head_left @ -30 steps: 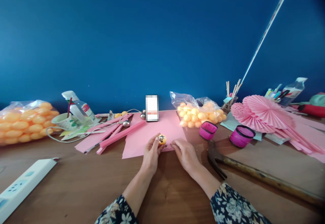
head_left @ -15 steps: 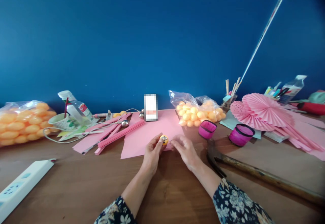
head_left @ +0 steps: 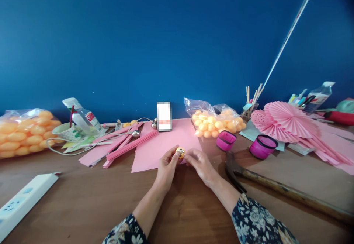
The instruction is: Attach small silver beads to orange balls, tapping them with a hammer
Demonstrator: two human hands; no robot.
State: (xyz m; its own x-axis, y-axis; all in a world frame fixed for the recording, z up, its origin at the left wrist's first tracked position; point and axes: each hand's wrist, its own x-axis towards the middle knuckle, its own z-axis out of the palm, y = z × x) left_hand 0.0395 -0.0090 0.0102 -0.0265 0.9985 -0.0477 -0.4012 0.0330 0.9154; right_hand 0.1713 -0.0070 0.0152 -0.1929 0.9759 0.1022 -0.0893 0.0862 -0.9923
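Note:
Between my fingertips, above the near edge of a pink paper sheet point(head_left: 155, 151), is a small yellow ball point(head_left: 180, 153) with a shiny silver patch and dark marks on its face. My left hand point(head_left: 166, 166) pinches it from the left, thumb in front. From the right, my right hand point(head_left: 203, 165) has its thumb and forefinger closed against the ball's edge; whether a tiny piece is also between them is hidden. Behind the hands, a phone point(head_left: 164, 116) with a blurred screen stands upright on the paper's far side.
Clear bags of orange balls point(head_left: 214, 124) lie beyond my right hand, near two magenta bands point(head_left: 226, 140). A wooden-handled hammer point(head_left: 276, 186) rests at right by a pink paper fan point(head_left: 287, 120). Pink folded strips point(head_left: 132, 146), a bottle point(head_left: 87, 116) and a power strip point(head_left: 26, 203) are left.
The ball has moved slightly right in my left hand, and its silver face has tilted. My right fingertips, earlier just beside it, now meet its edge.

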